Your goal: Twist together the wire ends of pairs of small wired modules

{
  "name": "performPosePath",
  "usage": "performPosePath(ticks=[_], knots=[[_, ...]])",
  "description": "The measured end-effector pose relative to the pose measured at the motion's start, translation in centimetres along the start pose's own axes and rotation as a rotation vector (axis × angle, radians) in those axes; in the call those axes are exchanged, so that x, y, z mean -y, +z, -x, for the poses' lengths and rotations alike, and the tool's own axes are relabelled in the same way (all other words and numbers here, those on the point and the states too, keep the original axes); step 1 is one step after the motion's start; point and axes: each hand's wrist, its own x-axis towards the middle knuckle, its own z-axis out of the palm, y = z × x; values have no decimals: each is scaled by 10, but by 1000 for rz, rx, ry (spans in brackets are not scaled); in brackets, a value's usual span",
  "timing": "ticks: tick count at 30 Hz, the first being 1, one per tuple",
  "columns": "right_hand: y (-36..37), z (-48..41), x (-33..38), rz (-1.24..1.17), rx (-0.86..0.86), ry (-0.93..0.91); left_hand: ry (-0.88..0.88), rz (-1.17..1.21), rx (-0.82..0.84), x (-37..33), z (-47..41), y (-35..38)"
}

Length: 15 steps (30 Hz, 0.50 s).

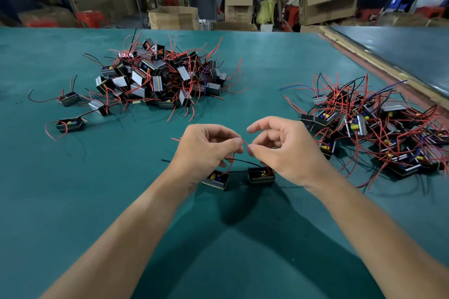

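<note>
Above two modules [261, 175] near the table's [73, 201] front edge, the left hand [206, 150] and right hand [281, 153] each pinch the red wire ends [245, 142]. The twist seems to be just starting and likely needs opposed finger rolls.

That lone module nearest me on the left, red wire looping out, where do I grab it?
Pinch the module across its long side walls, coming down from above. It lies flat, open top up, apart from the pile, and its red wire loops out the left end, leaving the sides free.
</note>
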Motion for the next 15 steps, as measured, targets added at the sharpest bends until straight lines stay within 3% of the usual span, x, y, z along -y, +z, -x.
performPosePath(ticks=[7, 15], knots=[[-3, 1, -1, -11, 117, 27, -14, 67, 50, -1, 3, 1], [-4, -3, -4, 5, 52, 90, 45, 72, -61, -2, 1, 3]])
